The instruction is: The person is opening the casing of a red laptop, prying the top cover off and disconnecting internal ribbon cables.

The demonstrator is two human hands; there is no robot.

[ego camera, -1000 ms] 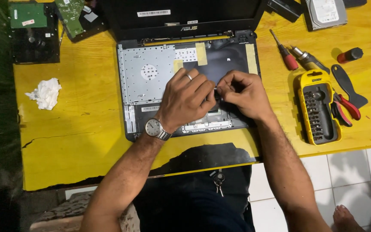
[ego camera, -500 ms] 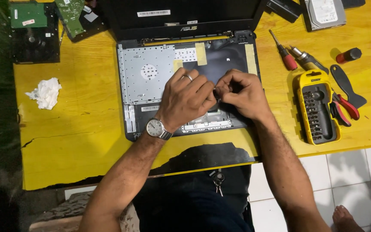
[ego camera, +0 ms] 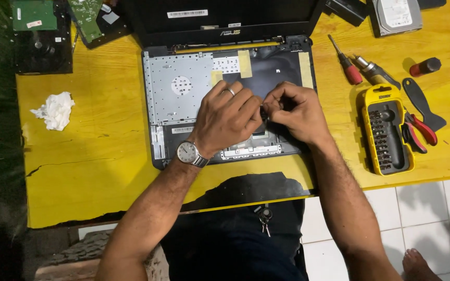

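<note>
An opened laptop (ego camera: 183, 83) with its keyboard taken off lies on the yellow table (ego camera: 105, 156), its bare metal plate and dark inner frame exposed. My left hand (ego camera: 227, 117), with a ring and a wristwatch, rests on the laptop's lower middle, fingers curled down. My right hand (ego camera: 295, 112) sits right beside it, its fingertips pinched on a small dark part (ego camera: 263, 112) between the two hands. What the part is stays hidden by the fingers. Strips of yellowish tape (ego camera: 245, 63) sit on the inner frame.
A yellow screwdriver bit case (ego camera: 386, 130) lies to the right, with red-handled pliers (ego camera: 420, 130), a black pry tool (ego camera: 423, 104), two screwdrivers (ego camera: 347, 65) and a hard drive (ego camera: 394, 15). A crumpled tissue (ego camera: 53, 110) lies left; circuit boards (ego camera: 35, 15) at far left.
Both hands stay pressed together on the same spot of the laptop; only the right fingers shift slightly.
</note>
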